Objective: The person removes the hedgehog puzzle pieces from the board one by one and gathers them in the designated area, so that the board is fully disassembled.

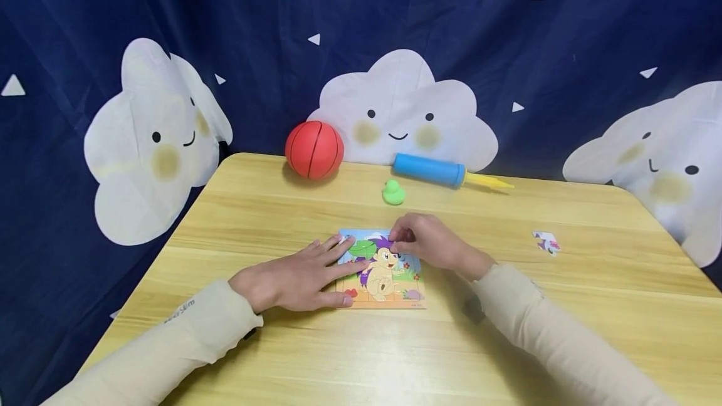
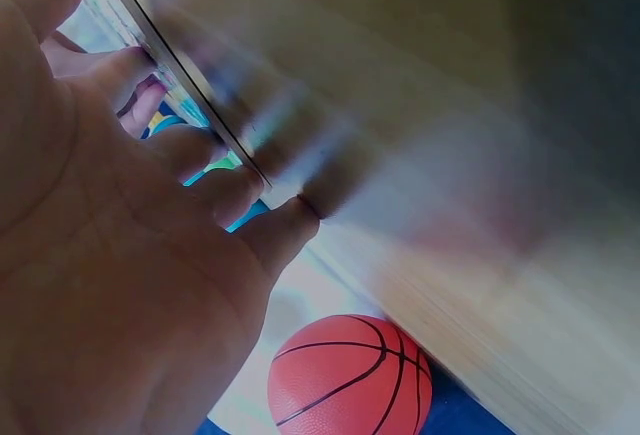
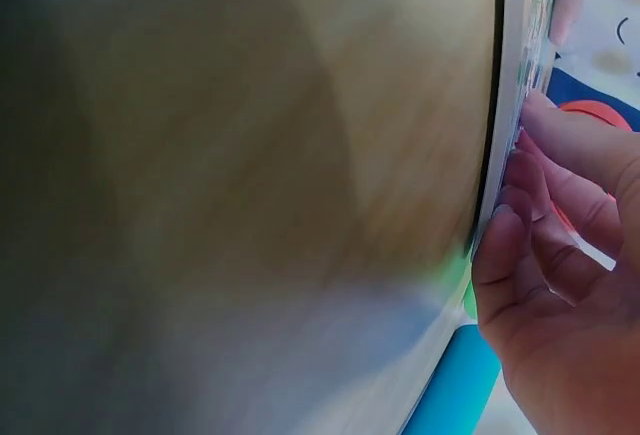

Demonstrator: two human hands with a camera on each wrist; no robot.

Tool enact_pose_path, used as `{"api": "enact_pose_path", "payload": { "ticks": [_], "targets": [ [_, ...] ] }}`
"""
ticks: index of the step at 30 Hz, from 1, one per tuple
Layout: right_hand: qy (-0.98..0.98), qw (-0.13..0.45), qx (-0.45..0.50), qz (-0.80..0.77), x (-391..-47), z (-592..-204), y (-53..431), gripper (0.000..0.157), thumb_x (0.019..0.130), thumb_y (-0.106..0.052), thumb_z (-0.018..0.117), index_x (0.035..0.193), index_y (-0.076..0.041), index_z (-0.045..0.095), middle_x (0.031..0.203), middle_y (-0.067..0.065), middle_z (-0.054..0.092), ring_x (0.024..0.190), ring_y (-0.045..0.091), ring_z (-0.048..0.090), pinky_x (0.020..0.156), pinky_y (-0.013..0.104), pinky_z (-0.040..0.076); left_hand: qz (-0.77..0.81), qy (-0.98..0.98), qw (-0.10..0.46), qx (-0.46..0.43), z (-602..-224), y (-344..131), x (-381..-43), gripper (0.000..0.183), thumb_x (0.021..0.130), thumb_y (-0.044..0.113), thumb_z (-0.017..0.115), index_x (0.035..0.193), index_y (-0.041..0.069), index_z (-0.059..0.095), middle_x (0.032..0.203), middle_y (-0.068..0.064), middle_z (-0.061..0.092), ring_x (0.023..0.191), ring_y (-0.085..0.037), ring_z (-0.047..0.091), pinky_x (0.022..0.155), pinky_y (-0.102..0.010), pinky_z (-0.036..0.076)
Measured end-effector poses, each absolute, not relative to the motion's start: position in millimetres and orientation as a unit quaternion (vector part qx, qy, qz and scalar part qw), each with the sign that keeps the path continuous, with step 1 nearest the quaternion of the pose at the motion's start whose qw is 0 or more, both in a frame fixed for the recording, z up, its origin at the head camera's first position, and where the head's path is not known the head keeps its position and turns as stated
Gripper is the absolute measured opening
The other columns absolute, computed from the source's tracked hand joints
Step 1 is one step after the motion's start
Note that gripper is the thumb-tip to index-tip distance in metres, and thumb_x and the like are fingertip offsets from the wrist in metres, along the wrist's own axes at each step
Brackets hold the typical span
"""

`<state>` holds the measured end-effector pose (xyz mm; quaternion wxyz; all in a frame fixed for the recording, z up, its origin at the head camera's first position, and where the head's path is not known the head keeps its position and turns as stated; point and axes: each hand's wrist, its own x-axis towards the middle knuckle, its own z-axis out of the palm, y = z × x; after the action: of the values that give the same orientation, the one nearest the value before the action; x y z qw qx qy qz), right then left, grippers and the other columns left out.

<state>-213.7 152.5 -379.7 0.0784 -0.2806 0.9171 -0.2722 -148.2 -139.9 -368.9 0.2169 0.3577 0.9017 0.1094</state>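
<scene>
A square picture puzzle [image 1: 395, 296] with a purple-haired hedgehog character lies flat on the table. My left hand [image 1: 299, 274] rests over its left side, fingers spread and fairly straight, fingertips on the picture. At the puzzle's upper right, my right hand [image 1: 431, 240] pinches a puzzle piece down at the board with thumb and forefinger; the fingers mostly hide this piece. The right wrist view shows the curled fingers of that hand [image 3: 580, 225] right at the board's edge. Off to the right, a loose puzzle piece [image 1: 546, 243] lies on the wood.
Behind the puzzle sits a small green rubber duck [image 1: 393, 193]. Farther back are a red toy basketball [image 1: 314, 150] and a blue hand pump [image 1: 431, 170] with a yellow nozzle. A dark blue curtain [image 1: 265, 30] with smiling clouds hangs behind the wooden table [image 1: 254, 205].
</scene>
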Motion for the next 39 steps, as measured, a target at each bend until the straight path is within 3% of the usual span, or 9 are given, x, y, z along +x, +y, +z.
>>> {"api": "enact_pose_path", "payload": {
  "ticks": [14,21,32,39],
  "targets": [
    [0.913,0.082,-0.299,-0.264,-215.9,-378.0,152.8,0.005,0.1,-0.008,0.08,0.103,-0.007,0.076,0.092,0.001,0.071,0.082,0.012,0.058,0.073,0.022,0.053,0.107,0.902,0.223,0.354,-367.3,-138.6,-148.6,0.067,0.112,0.061,0.049,0.173,0.039,0.031,0.186,-0.003,0.001,0.172,-0.03,-0.004,0.139,-0.056,0.008],
    [0.911,0.071,-0.309,-0.266,-213.6,-375.3,152.6,0.006,0.1,-0.006,0.079,0.103,-0.007,0.075,0.091,0.001,0.069,0.081,0.012,0.057,0.072,0.022,0.053,0.11,0.9,0.217,0.361,-366.8,-139.6,-148.0,0.068,0.113,0.062,0.046,0.173,0.036,0.031,0.186,-0.008,0.003,0.172,-0.035,0.0,0.138,-0.06,0.01],
    [0.909,0.062,-0.316,-0.266,-212.4,-377.0,151.9,0.006,0.099,-0.005,0.079,0.103,-0.006,0.075,0.092,0.001,0.07,0.082,0.011,0.058,0.073,0.021,0.055,0.106,0.904,0.22,0.352,-368.9,-138.4,-147.9,0.068,0.111,0.063,0.049,0.173,0.038,0.032,0.186,-0.004,0.004,0.172,-0.032,-0.001,0.14,-0.055,0.009],
    [0.909,0.062,-0.316,-0.265,-211.9,-377.4,151.9,0.006,0.099,-0.005,0.079,0.102,-0.006,0.074,0.091,0.001,0.069,0.081,0.011,0.058,0.073,0.022,0.055,0.096,0.913,0.193,0.345,-368.8,-133.2,-144.7,0.067,0.111,0.065,0.048,0.171,0.038,0.036,0.185,-0.007,0.011,0.172,-0.035,0.008,0.138,-0.058,0.017]
  ]
}}
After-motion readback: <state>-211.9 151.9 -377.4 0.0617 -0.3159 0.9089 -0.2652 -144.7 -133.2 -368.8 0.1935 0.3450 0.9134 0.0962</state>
